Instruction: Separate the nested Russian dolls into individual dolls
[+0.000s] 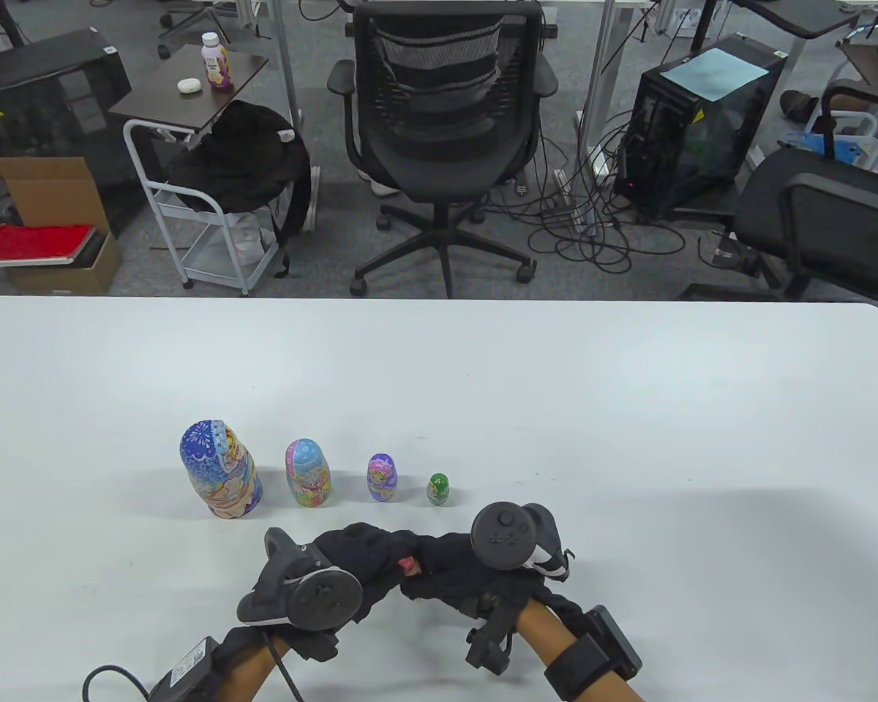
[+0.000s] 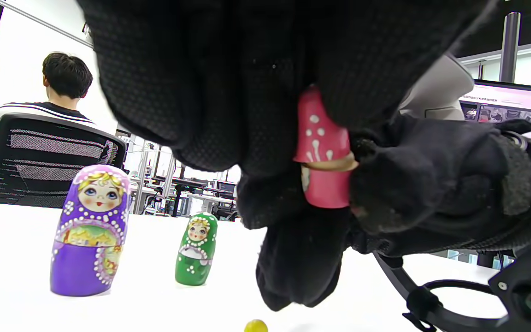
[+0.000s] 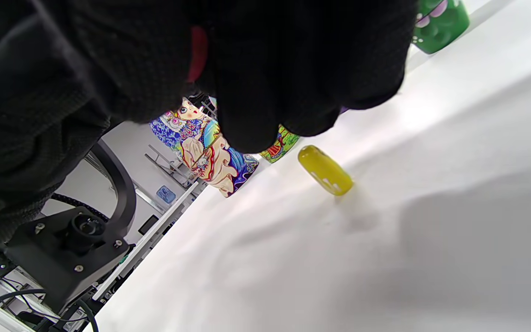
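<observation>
Four painted dolls stand in a row on the white table (image 1: 629,439): a big blue one (image 1: 219,468), a pink-blue one (image 1: 308,474), a purple one (image 1: 382,477) and a small green one (image 1: 438,489). In front of the row, my left hand (image 1: 391,559) and right hand (image 1: 428,567) meet around a tiny pink doll (image 1: 409,564). In the left wrist view, fingers cover both ends of the pink doll (image 2: 323,152), and a tan seam shows round its middle. A very small yellow doll (image 3: 325,170) lies on its side on the table below the hands.
Beyond the table's far edge stand a black office chair (image 1: 446,110), a white cart (image 1: 212,219), computer towers and loose cables. A person (image 2: 58,97) sits with their back turned in the left wrist view's background.
</observation>
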`<control>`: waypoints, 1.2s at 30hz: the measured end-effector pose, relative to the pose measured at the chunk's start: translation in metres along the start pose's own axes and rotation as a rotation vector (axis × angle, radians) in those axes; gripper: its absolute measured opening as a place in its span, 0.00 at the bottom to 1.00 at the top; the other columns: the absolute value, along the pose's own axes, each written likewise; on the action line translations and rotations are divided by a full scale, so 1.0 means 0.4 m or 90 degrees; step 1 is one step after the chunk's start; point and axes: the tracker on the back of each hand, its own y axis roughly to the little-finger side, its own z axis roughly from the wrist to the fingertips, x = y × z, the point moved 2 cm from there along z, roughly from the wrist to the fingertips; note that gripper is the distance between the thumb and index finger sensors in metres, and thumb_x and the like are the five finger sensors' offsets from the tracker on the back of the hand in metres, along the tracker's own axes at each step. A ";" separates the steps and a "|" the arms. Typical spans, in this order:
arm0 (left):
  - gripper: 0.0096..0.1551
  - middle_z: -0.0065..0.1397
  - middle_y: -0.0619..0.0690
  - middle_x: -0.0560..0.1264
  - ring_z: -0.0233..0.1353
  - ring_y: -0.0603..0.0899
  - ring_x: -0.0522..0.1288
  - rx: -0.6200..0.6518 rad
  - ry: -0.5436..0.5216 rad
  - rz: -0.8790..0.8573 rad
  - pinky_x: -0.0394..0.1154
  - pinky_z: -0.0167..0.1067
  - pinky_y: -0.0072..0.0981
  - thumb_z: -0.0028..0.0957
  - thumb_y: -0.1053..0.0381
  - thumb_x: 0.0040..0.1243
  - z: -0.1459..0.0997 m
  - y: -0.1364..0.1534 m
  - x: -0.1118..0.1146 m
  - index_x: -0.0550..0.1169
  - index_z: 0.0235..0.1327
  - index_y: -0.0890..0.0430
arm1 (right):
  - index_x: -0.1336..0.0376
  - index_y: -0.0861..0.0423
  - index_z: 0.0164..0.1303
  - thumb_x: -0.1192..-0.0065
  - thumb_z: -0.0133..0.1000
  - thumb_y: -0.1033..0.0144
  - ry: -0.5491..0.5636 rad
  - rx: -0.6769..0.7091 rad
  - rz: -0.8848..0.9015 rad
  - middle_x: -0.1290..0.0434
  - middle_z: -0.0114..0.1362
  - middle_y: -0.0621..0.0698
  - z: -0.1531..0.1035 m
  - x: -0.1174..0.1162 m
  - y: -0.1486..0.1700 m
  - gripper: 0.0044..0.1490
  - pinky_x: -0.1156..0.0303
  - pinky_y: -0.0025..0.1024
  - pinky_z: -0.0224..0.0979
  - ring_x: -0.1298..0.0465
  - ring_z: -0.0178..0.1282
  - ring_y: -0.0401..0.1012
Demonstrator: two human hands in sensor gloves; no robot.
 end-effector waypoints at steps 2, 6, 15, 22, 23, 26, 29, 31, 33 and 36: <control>0.26 0.61 0.48 0.85 0.60 0.58 0.85 0.005 -0.001 -0.004 0.83 0.58 0.43 0.56 0.46 0.64 0.000 -0.003 0.001 0.78 0.66 0.51 | 0.33 0.65 0.67 0.25 0.48 0.56 0.002 -0.001 0.004 0.15 0.59 0.57 0.000 0.001 0.000 0.41 0.22 0.46 0.64 0.19 0.63 0.53; 0.26 0.61 0.48 0.85 0.60 0.58 0.85 0.014 0.005 0.017 0.83 0.58 0.43 0.56 0.46 0.64 0.000 -0.012 0.005 0.78 0.66 0.52 | 0.34 0.66 0.68 0.25 0.48 0.57 0.000 -0.003 0.005 0.15 0.59 0.57 0.000 -0.001 0.000 0.42 0.21 0.45 0.63 0.19 0.63 0.52; 0.26 0.60 0.49 0.85 0.60 0.58 0.85 0.024 -0.006 0.048 0.83 0.57 0.44 0.55 0.47 0.64 -0.002 -0.023 0.004 0.78 0.66 0.53 | 0.36 0.68 0.70 0.24 0.47 0.61 0.012 -0.012 0.086 0.16 0.59 0.57 0.000 0.004 0.006 0.43 0.20 0.44 0.63 0.19 0.63 0.54; 0.26 0.60 0.50 0.85 0.59 0.59 0.85 0.032 -0.017 0.072 0.84 0.57 0.44 0.54 0.48 0.65 -0.006 -0.035 0.001 0.78 0.65 0.54 | 0.36 0.69 0.69 0.24 0.47 0.62 0.027 -0.020 0.115 0.15 0.58 0.57 -0.001 -0.001 0.004 0.43 0.19 0.44 0.63 0.18 0.62 0.54; 0.26 0.60 0.50 0.85 0.59 0.59 0.85 0.032 -0.017 0.072 0.84 0.57 0.44 0.54 0.48 0.65 -0.006 -0.036 0.000 0.78 0.65 0.54 | 0.36 0.68 0.69 0.24 0.47 0.62 0.028 -0.019 0.116 0.15 0.58 0.57 -0.001 -0.001 0.003 0.43 0.19 0.44 0.63 0.18 0.62 0.54; 0.26 0.60 0.50 0.85 0.59 0.59 0.85 0.029 -0.018 0.063 0.84 0.57 0.44 0.54 0.48 0.65 -0.007 -0.030 0.004 0.79 0.65 0.53 | 0.36 0.69 0.70 0.24 0.48 0.62 0.020 -0.016 0.097 0.16 0.59 0.57 0.001 -0.001 0.000 0.43 0.19 0.44 0.63 0.19 0.63 0.54; 0.25 0.59 0.49 0.86 0.59 0.58 0.86 0.017 -0.012 0.046 0.84 0.56 0.44 0.55 0.47 0.65 -0.003 -0.021 0.013 0.79 0.64 0.53 | 0.38 0.67 0.73 0.26 0.50 0.57 -0.042 -0.017 0.023 0.17 0.62 0.58 0.007 0.008 0.004 0.45 0.22 0.46 0.65 0.20 0.65 0.55; 0.25 0.59 0.49 0.86 0.59 0.58 0.86 0.014 -0.014 0.049 0.84 0.56 0.44 0.55 0.47 0.65 0.000 -0.023 0.011 0.79 0.65 0.52 | 0.38 0.64 0.74 0.26 0.50 0.57 -0.048 -0.022 0.005 0.18 0.63 0.60 0.002 0.027 0.013 0.45 0.23 0.47 0.66 0.21 0.66 0.56; 0.25 0.60 0.49 0.86 0.59 0.58 0.86 0.013 -0.020 0.060 0.84 0.56 0.44 0.55 0.47 0.65 0.003 -0.026 0.002 0.79 0.65 0.52 | 0.38 0.64 0.74 0.26 0.50 0.57 -0.032 -0.030 -0.004 0.17 0.63 0.60 -0.006 0.059 0.024 0.44 0.24 0.48 0.66 0.22 0.66 0.57; 0.26 0.60 0.48 0.85 0.59 0.58 0.86 0.002 -0.024 0.072 0.84 0.57 0.44 0.55 0.46 0.65 0.006 -0.028 -0.012 0.79 0.65 0.51 | 0.37 0.62 0.74 0.28 0.52 0.57 0.035 -0.067 -0.041 0.17 0.63 0.61 -0.028 0.133 0.042 0.42 0.24 0.49 0.66 0.22 0.66 0.57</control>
